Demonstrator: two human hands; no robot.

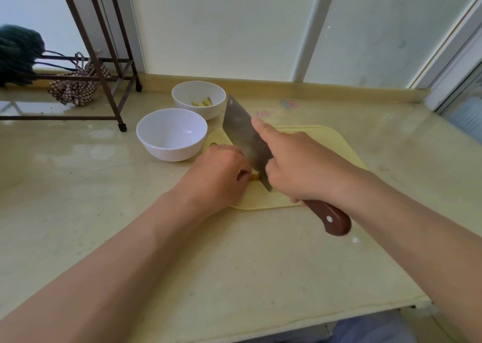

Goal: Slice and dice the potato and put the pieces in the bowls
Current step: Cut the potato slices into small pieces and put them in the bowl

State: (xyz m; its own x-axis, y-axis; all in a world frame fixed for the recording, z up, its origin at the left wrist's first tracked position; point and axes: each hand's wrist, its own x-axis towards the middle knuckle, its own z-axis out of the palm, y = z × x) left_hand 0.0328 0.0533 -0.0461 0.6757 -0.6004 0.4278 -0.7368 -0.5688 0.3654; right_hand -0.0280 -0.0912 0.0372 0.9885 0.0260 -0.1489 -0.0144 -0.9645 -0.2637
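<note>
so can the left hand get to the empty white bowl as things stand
Probably yes: the empty round white bowl sits just beyond the left hand, with nothing between them, though that hand is busy holding the yellow potato piece.

Rack (109,100): standing on the table's (234,251) far left.
Patterned cloth (75,89): lying beneath the rack.
Green fabric (18,50): hanging at the left edge.

Both forearms reach to mid-frame; left hand (221,175) curled knuckles-up, right hand (294,167) clenched with forefinger extended.
</note>
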